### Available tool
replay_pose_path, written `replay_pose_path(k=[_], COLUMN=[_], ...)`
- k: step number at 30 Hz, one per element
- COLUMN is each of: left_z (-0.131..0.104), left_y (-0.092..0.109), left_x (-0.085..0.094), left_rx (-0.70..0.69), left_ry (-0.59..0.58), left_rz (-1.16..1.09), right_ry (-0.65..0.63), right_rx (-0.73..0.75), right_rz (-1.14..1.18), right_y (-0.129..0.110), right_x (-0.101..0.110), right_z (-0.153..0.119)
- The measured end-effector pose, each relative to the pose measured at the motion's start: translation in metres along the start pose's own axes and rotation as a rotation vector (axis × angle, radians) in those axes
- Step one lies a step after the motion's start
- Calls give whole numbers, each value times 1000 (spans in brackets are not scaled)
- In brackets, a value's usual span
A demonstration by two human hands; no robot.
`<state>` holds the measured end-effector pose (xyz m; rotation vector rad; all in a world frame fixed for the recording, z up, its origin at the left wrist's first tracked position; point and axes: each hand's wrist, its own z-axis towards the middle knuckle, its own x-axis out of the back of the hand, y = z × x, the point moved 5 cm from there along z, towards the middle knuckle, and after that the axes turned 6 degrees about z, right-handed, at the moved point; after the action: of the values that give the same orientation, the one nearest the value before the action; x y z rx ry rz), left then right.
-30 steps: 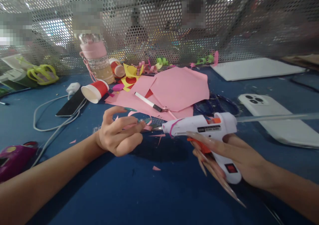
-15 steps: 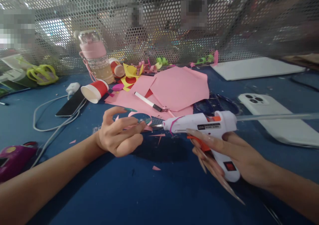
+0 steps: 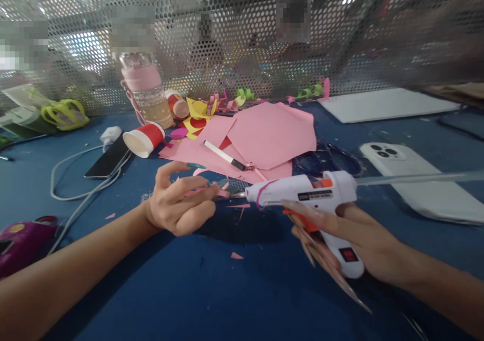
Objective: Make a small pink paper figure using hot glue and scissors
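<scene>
My right hand (image 3: 340, 235) is closed round a white glue gun (image 3: 287, 190) with an orange trigger and a red switch. A clear glue stick (image 3: 419, 179) sticks out of its back end. The metal nozzle points left, close to the fingertips of my left hand (image 3: 183, 200). Those fingers are curled and pinch a small pink paper strip (image 3: 222, 192), mostly hidden behind them. Whether the nozzle touches the paper, I cannot tell. Beyond the hands lie pink paper sheets (image 3: 274, 137) with a white marker (image 3: 224, 154) on top.
To the left are a red paper cup (image 3: 144, 139), a water bottle (image 3: 145, 91), a black phone (image 3: 108, 155) with a white cable, and a purple tool (image 3: 26, 243). Blue-handled scissors (image 3: 327, 158) and a white phone (image 3: 423, 180) lie right. A perforated metal panel (image 3: 242, 44) stands behind.
Both hands hold almost the same pose. The glue gun has shifted very slightly left, its nozzle staying by the pink paper strip at my left fingertips.
</scene>
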<state>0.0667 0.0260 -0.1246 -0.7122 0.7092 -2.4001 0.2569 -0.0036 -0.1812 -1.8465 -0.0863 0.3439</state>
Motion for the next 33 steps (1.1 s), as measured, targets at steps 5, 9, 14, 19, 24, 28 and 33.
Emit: replay_pose_path(k=[5, 9, 14, 19, 24, 28, 33], left_z=[-2, -1, 0, 1, 3, 4, 3], left_y=[1, 2, 3, 0, 0, 0, 1], left_x=[0, 1, 1, 1, 0, 0, 1], left_rx=[16, 3, 4, 22, -1, 8, 8], left_ry=[23, 4, -3, 13, -2, 0, 11], left_rz=[-26, 20, 43, 19, 34, 42, 38], right_ry=[21, 26, 2, 6, 28, 14, 13], right_rx=[-4, -6, 10, 9, -76, -91, -36], right_rz=[1, 34, 35, -5, -2, 14, 49], right_y=[2, 4, 4, 2, 6, 7, 4], right_x=[1, 2, 1, 1, 2, 2, 0], right_z=[0, 1, 2, 1, 1, 0, 0])
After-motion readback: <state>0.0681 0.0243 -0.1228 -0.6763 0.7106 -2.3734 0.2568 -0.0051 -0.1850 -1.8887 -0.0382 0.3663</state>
